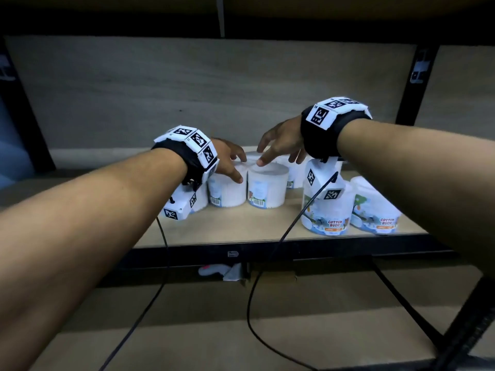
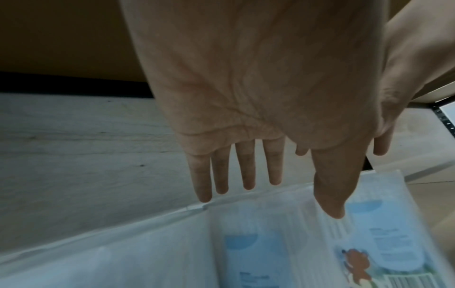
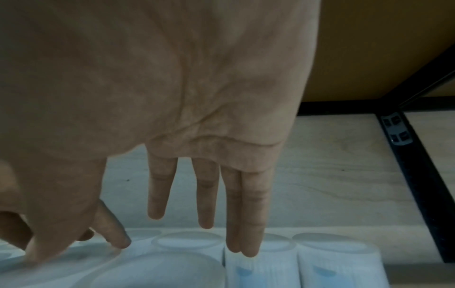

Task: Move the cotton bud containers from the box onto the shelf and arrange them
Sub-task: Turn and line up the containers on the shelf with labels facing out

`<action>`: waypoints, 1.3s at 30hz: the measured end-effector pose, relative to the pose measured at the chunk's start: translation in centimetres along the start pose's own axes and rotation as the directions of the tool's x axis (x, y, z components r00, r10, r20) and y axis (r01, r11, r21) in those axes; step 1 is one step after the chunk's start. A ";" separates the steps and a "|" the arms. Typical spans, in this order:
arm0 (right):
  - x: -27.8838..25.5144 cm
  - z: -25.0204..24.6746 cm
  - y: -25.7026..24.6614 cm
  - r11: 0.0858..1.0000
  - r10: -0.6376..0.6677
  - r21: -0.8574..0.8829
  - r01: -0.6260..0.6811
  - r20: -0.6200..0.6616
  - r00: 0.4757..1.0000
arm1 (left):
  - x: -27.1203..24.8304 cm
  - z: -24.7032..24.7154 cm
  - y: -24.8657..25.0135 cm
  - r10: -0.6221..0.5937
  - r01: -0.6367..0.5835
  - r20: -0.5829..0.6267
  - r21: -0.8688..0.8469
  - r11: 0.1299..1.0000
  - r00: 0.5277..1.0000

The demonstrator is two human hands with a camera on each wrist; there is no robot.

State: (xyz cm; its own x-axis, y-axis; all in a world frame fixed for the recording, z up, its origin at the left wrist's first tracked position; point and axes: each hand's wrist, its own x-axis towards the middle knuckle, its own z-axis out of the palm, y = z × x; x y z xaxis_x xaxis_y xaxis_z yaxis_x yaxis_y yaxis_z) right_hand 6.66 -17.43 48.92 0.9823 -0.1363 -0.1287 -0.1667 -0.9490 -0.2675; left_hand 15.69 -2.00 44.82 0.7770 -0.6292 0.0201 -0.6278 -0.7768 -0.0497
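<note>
Both forearms reach in over the shelf. Left hand and right hand hover with fingers spread, gripping nothing, directly above the upright cotton bud containers clustered mid-shelf. Right thumb touches one lid; both hands are equally near.

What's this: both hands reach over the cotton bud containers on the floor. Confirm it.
Not the floor. In the head view, both the left hand and right hand reach over cotton bud containers standing on the shelf.
</note>
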 end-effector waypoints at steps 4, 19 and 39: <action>0.7 1.0 -0.9 0.995 -0.028 -0.095 0.028 -0.001 1.000 | 0.7 0.7 -0.3 -0.008 0.008 -0.022 0.003 1.000 1.000; 1.9 2.5 -1.1 0.986 -0.035 -0.165 0.033 -0.013 0.999 | 0.8 1.1 -0.2 -0.021 0.022 -0.046 0.006 1.000 0.999; -1.9 2.6 -1.2 0.988 -0.026 -0.150 0.028 0.014 1.000 | -2.9 0.0 1.4 -0.008 0.008 0.012 0.014 1.000 1.000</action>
State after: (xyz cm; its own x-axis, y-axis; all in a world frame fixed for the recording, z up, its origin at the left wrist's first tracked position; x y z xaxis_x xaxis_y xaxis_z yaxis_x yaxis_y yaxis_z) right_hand 4.80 -15.34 47.02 0.9849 -0.1076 -0.1354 -0.1247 -0.9843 -0.1249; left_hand 12.60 -1.27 44.66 0.7828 -0.6223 0.0086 -0.6206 -0.7815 -0.0640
